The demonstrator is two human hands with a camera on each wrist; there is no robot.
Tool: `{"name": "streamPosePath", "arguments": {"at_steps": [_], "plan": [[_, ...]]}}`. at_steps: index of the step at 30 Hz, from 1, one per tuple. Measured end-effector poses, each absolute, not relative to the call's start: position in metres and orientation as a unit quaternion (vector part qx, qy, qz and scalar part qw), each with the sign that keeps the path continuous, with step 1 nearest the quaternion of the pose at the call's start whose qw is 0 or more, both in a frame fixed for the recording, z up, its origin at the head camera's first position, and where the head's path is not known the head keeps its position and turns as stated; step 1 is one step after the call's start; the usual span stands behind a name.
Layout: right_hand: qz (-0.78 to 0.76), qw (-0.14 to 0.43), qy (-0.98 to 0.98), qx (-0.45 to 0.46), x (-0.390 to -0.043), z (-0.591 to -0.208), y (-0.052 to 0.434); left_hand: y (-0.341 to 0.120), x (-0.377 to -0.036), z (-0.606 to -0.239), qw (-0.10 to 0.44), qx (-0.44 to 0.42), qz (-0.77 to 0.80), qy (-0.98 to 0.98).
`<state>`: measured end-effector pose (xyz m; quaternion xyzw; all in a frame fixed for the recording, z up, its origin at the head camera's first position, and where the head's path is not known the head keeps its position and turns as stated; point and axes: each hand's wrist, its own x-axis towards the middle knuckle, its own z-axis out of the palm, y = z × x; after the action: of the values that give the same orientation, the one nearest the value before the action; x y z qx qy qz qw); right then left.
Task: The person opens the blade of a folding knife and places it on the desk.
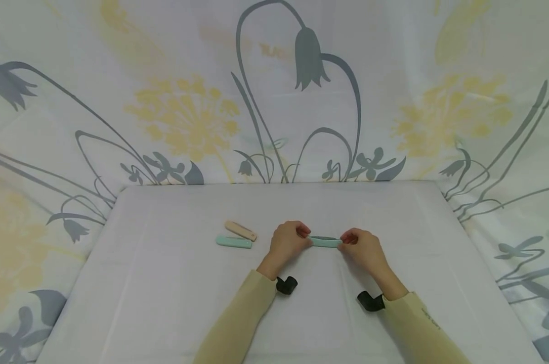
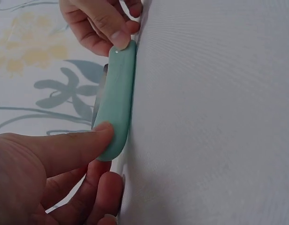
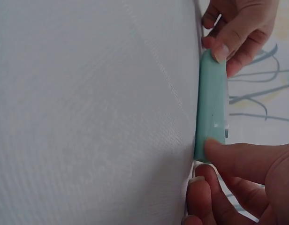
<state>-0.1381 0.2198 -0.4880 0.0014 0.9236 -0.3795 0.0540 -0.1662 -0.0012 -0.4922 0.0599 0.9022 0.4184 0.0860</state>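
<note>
A mint-green folding knife is held level between both hands, just over or against the white table. My left hand pinches its rounded end with the thumb on the handle's face. At the other end, near a small pin, my right hand pinches it the same way. In the left wrist view, a strip of grey metal blade shows along the handle's far edge, folded at least mostly in. The right wrist view shows the handle from the opposite side. Fingers behind the handle are partly hidden.
To the left on the table lie a second mint-green folding knife and a beige one, close together. Black wrist mounts stick out from both cuffs. A flowered cloth hangs behind the table's back edge and at its sides.
</note>
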Motion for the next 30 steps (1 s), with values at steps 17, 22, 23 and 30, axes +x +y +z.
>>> {"name": "streamPosePath", "arguments": {"at_steps": [17, 22, 23, 30], "plan": [[-0.417, 0.090, 0.905, -0.007, -0.122, -0.473, 0.218, -0.019, -0.156, -0.487, 0.122, 0.079, 0.517, 0.843], [-0.469, 0.104, 0.877, -0.017, -0.114, -0.465, 0.217, -0.029, -0.147, -0.481, 0.142, 0.064, 0.569, 0.808], [-0.477, 0.104, 0.872, -0.020, -0.112, -0.464, 0.216, -0.031, -0.145, -0.480, 0.145, 0.062, 0.576, 0.802], [-0.505, 0.106, 0.856, -0.036, -0.105, -0.457, 0.212, -0.042, -0.138, -0.480, 0.158, 0.074, 0.620, 0.765]]}}
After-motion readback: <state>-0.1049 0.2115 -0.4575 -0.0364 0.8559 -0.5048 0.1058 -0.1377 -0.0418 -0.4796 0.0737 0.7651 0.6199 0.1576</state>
